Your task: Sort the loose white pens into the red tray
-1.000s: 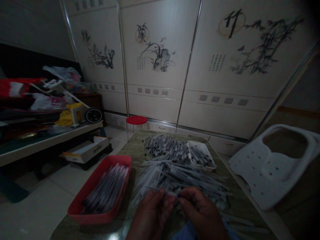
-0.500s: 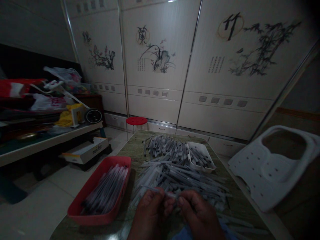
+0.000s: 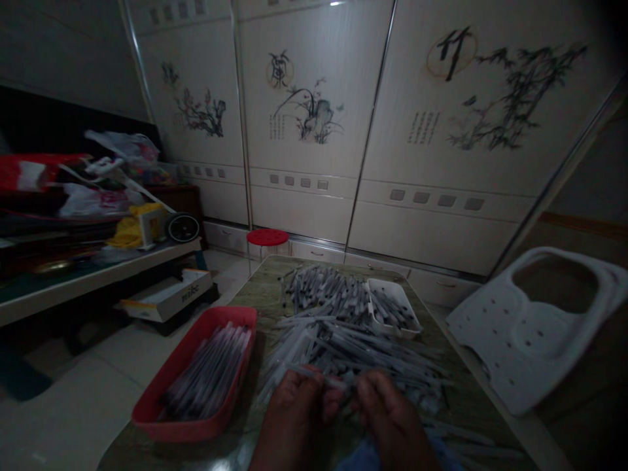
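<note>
Translucent plastic, left hand (image 3: 297, 402): I see its grip closed on one slim tube (image 3: 301, 369), above the near side of the pile (image 3: 343, 337).
Right hand (image 3: 388, 409): fingers curled just beside the tube's end; from here I can't tell whether that grip holds anything.
Pile: loose tubes spread across the green bench (image 3: 265, 278).
Red tray (image 3: 193, 430): left of the pile, tubes inside.
White tray (image 3: 398, 289): at the pile's far right, tubes inside.

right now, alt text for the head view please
The left hand holds a slim translucent plastic tube, the right hand close by its end, above a greenish table heaped with similar tubes. A red rectangular plastic bin stands at left, a white rectangular tray farther back.
</note>
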`<state>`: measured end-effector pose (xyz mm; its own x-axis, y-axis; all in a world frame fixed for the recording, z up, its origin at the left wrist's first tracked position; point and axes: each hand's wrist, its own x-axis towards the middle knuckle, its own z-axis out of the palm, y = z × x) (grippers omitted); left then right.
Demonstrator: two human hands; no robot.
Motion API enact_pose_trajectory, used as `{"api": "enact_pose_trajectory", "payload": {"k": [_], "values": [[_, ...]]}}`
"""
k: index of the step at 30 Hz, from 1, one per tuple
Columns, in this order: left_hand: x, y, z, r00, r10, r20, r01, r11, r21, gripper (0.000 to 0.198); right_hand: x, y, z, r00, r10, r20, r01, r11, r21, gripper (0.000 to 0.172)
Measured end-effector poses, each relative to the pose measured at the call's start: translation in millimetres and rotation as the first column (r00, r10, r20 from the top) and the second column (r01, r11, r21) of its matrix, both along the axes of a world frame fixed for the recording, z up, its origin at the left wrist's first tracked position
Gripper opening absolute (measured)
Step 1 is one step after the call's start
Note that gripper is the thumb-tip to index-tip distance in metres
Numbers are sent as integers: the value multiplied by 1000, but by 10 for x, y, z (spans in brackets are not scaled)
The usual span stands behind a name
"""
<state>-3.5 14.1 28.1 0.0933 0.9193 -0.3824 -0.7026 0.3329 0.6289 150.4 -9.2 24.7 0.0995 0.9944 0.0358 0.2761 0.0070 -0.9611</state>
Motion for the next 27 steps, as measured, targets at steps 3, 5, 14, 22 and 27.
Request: {"api": "enact_pose_trajectory", "payload": {"k": [3,5,14,22,27], "values": [[-1,10,-16,999,-6,-36,8,999,38,28,42,1,-5,995,32,94,-38,997,63,43],[6,5,-20,999,-27,-41,29,998,52,30,52,-11,-7,991,58,124,-68,995,74,44],[34,-46,49,995,-85,-55,87,995,43,32,28,-56,23,1000,24,-4,-25,998,-56,60],[12,-61,74,994,-95,-49,99,992,83,20,136,-18,-11,990,56,126,-64,996,60,39],[48,-41,9,995,-90,-51,92,995,35,30,114,-52,14,991,77,109,-78,997,-1,56]]}}
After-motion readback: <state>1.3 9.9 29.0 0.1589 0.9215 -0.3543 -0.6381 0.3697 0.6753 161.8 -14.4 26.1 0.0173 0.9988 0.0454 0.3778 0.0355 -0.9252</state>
